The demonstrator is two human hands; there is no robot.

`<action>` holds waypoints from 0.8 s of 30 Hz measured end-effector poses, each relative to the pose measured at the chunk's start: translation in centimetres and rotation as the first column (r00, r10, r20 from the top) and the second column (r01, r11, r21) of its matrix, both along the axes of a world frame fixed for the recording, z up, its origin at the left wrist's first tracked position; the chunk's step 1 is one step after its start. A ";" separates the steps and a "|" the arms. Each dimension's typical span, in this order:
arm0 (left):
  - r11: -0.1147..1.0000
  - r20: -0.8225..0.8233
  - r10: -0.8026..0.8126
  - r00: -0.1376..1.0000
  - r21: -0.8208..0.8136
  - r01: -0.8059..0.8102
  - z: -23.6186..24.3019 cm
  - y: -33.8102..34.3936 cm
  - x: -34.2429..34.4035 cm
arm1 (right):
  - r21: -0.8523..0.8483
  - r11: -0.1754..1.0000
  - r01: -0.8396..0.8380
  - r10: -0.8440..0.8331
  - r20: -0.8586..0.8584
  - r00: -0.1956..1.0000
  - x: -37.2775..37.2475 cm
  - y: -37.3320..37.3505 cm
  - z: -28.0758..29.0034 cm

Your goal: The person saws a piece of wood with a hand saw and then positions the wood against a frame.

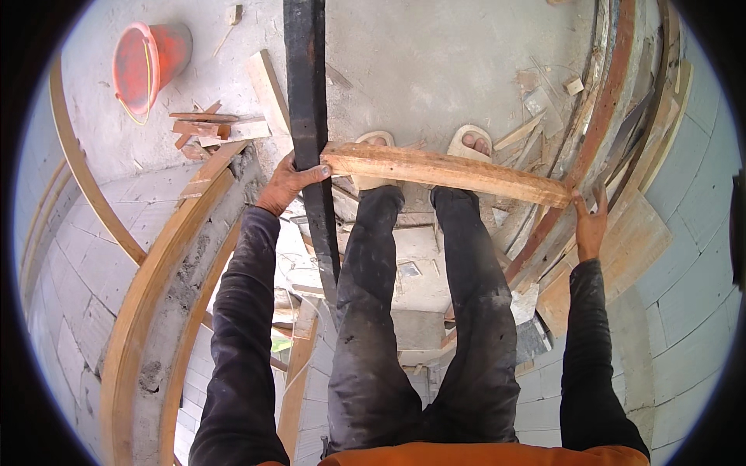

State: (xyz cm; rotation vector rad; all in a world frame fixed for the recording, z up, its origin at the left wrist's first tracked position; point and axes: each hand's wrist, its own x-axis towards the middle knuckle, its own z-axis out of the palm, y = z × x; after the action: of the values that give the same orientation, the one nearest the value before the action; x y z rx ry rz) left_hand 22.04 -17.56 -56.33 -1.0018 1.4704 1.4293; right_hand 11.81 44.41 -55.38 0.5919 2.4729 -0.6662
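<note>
A short, rough-sawn piece of timber [447, 172] lies crosswise in front of my legs. Its left end meets a long black beam [307, 101], and its right end reaches a reddish-brown beam [602, 116]. My left hand [291, 186] is wrapped round the black beam, the thumb across its face close to the timber's left end. At the other end, my right hand [590, 225] has its thumb and fingers apart, with a tip touching the timber's end. How firmly either end rests on the beams cannot be made out.
An orange bucket [169, 56] stands at the far left. Wood scraps [206, 128] lie below it. A curved wooden form with concrete [167, 311] runs down the left side. Long boards [649, 140] line the right, beside a block wall [691, 256]. My sandalled feet [470, 144] are behind the timber.
</note>
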 end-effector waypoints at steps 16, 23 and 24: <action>0.982 -0.229 0.189 0.955 0.070 -0.177 -1.9 1.1 2.5 | -0.462 0.481 -0.746 0.872 0.161 0.462 0.6 -45.9 -16.5; 0.977 -0.288 0.212 0.934 0.049 -0.206 -2.9 1.3 2.7 | -0.422 0.789 -0.447 0.583 0.282 0.762 -3.1 -44.8 -16.2; 0.982 -0.272 0.189 0.944 0.036 -0.186 -3.0 1.3 2.8 | -0.351 0.723 -0.595 0.688 0.293 0.664 -0.8 -44.2 -17.6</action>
State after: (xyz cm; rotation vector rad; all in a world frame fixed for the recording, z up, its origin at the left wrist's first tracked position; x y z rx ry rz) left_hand 24.87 -16.30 -59.32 -0.9882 1.5953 1.7692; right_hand 10.96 0.25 -72.96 -0.2473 1.9602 -0.4539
